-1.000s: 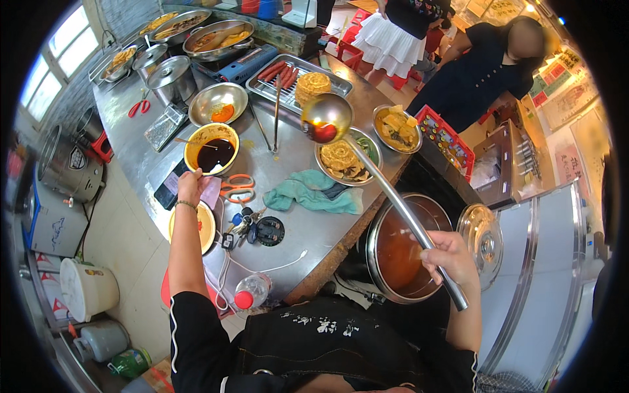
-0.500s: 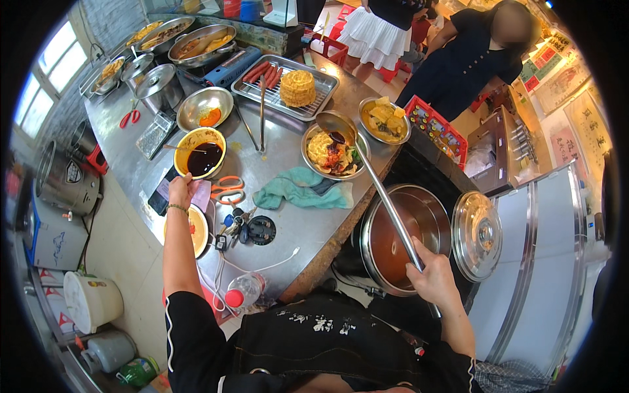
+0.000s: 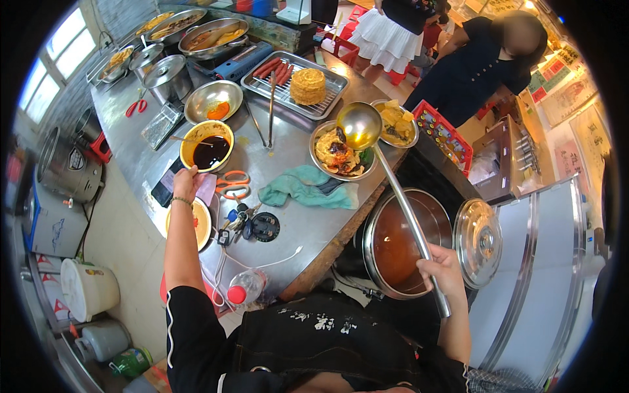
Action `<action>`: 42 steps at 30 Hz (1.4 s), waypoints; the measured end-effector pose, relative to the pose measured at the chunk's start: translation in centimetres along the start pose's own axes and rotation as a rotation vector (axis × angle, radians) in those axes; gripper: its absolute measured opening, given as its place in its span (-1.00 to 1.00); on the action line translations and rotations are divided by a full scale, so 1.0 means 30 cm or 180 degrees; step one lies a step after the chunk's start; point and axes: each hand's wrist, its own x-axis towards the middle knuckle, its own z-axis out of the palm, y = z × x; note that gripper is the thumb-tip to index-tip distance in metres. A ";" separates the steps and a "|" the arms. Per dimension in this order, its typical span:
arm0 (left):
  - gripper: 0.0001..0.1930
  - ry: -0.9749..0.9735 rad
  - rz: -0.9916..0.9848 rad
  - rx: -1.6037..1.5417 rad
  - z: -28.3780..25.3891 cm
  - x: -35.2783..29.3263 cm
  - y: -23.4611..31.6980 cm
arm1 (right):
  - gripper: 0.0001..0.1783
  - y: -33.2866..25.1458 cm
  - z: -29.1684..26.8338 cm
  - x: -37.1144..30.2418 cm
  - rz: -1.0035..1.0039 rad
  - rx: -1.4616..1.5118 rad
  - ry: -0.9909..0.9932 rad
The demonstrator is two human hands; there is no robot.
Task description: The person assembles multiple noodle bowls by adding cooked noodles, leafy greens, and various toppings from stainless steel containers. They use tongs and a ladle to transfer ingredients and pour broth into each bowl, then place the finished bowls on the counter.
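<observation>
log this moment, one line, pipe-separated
left hand: at yellow bowl, near side | right hand: grips ladle | scoop: overlaps food bowl in view | large pot: uncovered, lid beside it

Printed in white on the black apron (image 3: 314,347), blurred; lettered in dark characters on the yellowish wall poster (image 3: 593,141); marked in blue on the pale box (image 3: 57,229).

Your left hand is on the near rim of the sauce bowl (image 3: 186,156), left part of the table (image 3: 288,157). Scissors (image 3: 232,185) right of that left hand (image 3: 187,180), keys (image 3: 241,219) nearer you, cloth (image 3: 304,187) farther right. Your right hand (image 3: 444,267) has the ladle (image 3: 398,187), its head over the food bowl (image 3: 316,160)'s right side. Tray (image 3: 335,85) behind: sausages (image 3: 280,71) left, cakes (image 3: 308,87) right. Pot (image 3: 432,209) right of table, lid (image 3: 485,242) right of pot.
</observation>
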 end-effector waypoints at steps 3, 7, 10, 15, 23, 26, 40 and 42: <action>-0.94 0.0007 -0.0064 -0.0012 -0.004 0.014 -0.003 | -0.57 0.034 -0.053 0.032 0.0184 0.0856 -0.0285; -0.86 0.0065 -0.0019 0.0074 -0.023 0.047 -0.022 | -0.53 0.053 -0.050 0.066 0.0236 0.1273 -0.0694; -0.85 -0.0070 0.0082 0.0020 -0.061 0.111 -0.055 | -0.54 -0.012 0.040 0.098 0.0235 0.1137 -0.1009; -0.85 -0.0066 -0.0020 0.0060 -0.051 0.098 -0.051 | -0.61 -0.152 0.291 0.232 0.0149 0.0478 -0.1703; -0.91 -0.0052 -0.0019 0.0091 -0.028 0.073 -0.042 | -0.85 -0.285 0.614 0.381 -0.0365 -0.1457 -0.1875; -0.88 -0.0077 -0.0060 0.0114 -0.039 0.077 -0.042 | -0.84 -0.297 0.656 0.407 -0.0512 -0.1898 -0.1910; -0.88 -0.0070 0.0005 0.0068 -0.044 0.080 -0.051 | -0.89 -0.259 0.651 0.435 -0.0202 -0.1306 -0.1878; -0.88 -0.0116 0.0014 0.0056 -0.045 0.077 -0.052 | -0.89 -0.255 0.647 0.429 -0.0192 -0.1238 -0.1858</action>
